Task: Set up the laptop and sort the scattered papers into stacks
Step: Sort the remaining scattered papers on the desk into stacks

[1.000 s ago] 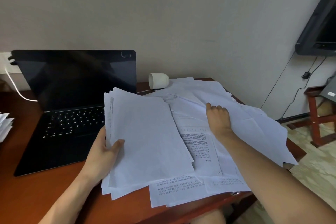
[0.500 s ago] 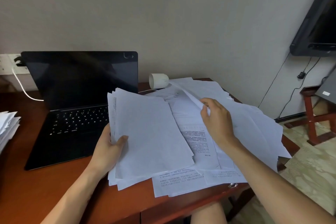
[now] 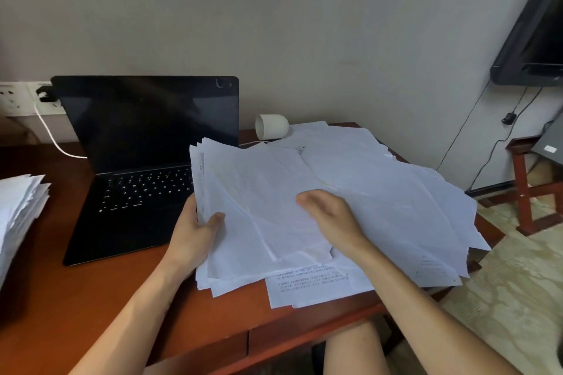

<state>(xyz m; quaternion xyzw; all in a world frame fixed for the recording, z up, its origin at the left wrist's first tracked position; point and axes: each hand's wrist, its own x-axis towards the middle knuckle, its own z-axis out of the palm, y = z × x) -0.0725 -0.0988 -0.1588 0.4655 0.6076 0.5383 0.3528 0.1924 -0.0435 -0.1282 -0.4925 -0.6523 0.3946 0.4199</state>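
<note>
The laptop stood open on the desk with its lid upright, its screen dark and its keys faintly lit, and a white cable ran behind its left side to the wall, so the setting-up part looked largely done, though whether it was switched on could not be told. A stack of sheets lay well to the left of the laptop, roughly squared, which suggested one pile had been made. Just to the right of the laptop the left hand gripped a bundle of sheets by its left edge, thumb clamped on top and the other fingers hidden beneath, and the bundle overlapped the laptop's right edge. The right hand lay on the top sheet of that bundle, blurred, so whether its fingers pinched the sheet or only pressed it could not be told. Farther right of the laptop the loose papers lay fanned and overlapping to the desk's far corner, beside a white cup on its side. By that spread, much of the sorting was left: the bundle needed squaring and setting down, and the heap needed gathering.
</note>
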